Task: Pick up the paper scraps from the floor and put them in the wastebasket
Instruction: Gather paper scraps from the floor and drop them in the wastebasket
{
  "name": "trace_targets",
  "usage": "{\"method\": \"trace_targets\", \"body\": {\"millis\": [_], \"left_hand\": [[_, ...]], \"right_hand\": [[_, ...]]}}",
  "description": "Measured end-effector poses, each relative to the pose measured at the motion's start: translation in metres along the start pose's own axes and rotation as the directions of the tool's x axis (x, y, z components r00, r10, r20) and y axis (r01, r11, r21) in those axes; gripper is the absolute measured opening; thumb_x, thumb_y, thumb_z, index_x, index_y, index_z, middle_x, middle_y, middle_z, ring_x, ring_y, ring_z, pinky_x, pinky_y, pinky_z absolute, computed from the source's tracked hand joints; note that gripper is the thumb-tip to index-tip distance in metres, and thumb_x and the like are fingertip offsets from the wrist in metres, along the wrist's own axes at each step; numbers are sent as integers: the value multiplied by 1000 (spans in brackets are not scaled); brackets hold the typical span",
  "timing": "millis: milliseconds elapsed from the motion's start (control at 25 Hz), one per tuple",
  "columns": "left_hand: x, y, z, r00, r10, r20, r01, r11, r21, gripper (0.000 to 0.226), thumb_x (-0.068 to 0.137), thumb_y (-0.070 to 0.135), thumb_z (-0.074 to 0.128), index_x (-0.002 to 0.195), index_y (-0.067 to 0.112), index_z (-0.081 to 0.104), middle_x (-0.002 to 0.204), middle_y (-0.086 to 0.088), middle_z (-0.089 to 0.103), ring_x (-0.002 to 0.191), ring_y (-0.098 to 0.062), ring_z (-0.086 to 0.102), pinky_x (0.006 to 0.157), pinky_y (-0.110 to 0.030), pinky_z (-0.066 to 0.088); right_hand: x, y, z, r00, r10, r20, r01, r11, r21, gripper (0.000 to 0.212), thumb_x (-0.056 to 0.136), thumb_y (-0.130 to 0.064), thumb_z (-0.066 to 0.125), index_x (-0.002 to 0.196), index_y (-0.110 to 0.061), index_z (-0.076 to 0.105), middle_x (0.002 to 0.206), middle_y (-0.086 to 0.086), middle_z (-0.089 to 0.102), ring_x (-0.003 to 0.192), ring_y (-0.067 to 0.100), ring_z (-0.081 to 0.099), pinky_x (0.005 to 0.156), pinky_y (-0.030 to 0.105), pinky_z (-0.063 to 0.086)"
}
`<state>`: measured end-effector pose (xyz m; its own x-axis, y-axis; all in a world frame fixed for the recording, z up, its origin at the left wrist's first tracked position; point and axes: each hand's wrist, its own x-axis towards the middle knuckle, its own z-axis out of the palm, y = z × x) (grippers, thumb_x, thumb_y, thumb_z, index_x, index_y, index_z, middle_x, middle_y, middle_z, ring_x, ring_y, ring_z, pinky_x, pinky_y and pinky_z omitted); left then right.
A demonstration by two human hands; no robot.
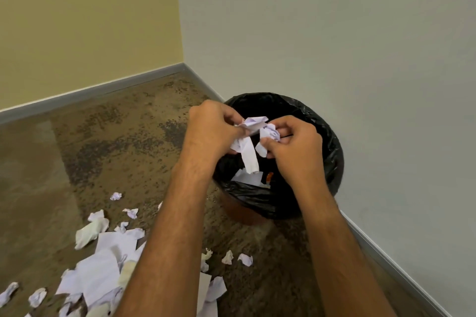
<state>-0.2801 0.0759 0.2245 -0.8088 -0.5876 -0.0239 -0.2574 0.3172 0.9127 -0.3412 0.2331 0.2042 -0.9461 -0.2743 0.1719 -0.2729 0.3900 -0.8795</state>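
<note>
Both hands hover over the bin (332, 147): the left hand (211, 128) grasps crumpled scraps (251, 123), the right hand (296, 147) pinches a wad (269, 134). More paper (103, 273) litters the floor (116, 141).

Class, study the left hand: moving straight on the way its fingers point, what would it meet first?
Probably the crumpled scrap pinched in the right hand, just across from the left hand above the wastebasket; depth is hard to judge.

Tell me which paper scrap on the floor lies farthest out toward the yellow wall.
The small crumpled ball lying alone, left of the wastebasket; every other floor scrap lies nearer you.
</note>
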Motion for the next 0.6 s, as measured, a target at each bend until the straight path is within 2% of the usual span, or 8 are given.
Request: {"method": "trace_targets", "body": {"millis": [200,280,360,400,520,600], "left_hand": [[1,-2,10,1000,5,21,-5,1000,1,18,76,18,98,87,12,85,83,-8,78,72,-21,80,54,-35,67],[0,-5,11,998,-9,61,7,1000,28,21,76,24,98,92,17,86,91,-6,78,82,-21,80,54,-36,67],[0,-6,7,992,-53,119,48,998,41,29,75,30,98,101,25,87,109,-3,75,96,-19,75,54,-36,67],[0,-5,2,985,-76,157,73,997,28,32,76,31,97,106,27,87,117,-1,73,99,-18,73,54,-35,67],[-1,-2,-15,966,-107,235,107,994,11,29,82,26,92,111,28,86,121,2,75,98,-19,74,54,-32,65],[-3,0,-27,979,-89,181,96,995,-31,24,84,25,91,107,27,87,113,-1,80,94,-22,79,54,-31,63]], "right_hand": [[0,11,-9,1000,-13,13,14,999,-45,24,86,-3,82,106,-17,79,85,-2,76,77,12,75,74,41,67],[-1,12,-12,999,-18,48,21,997,-80,28,86,-5,85,110,-18,79,87,-8,74,75,5,71,74,27,63],[0,13,-17,996,-22,92,35,988,-147,37,85,-10,89,118,-19,77,92,-12,70,75,-1,62,70,11,51],[1,15,-19,994,-23,106,42,983,-181,41,83,-14,91,122,-19,77,97,-10,70,77,-2,60,70,9,47],[3,18,-23,996,-33,88,55,965,-255,45,81,-28,94,123,-25,77,108,-8,73,82,1,61,72,19,49],[3,14,-21,996,-48,69,63,969,-240,40,81,-29,93,118,-26,79,106,-7,75,83,5,63,72,20,49]]}}
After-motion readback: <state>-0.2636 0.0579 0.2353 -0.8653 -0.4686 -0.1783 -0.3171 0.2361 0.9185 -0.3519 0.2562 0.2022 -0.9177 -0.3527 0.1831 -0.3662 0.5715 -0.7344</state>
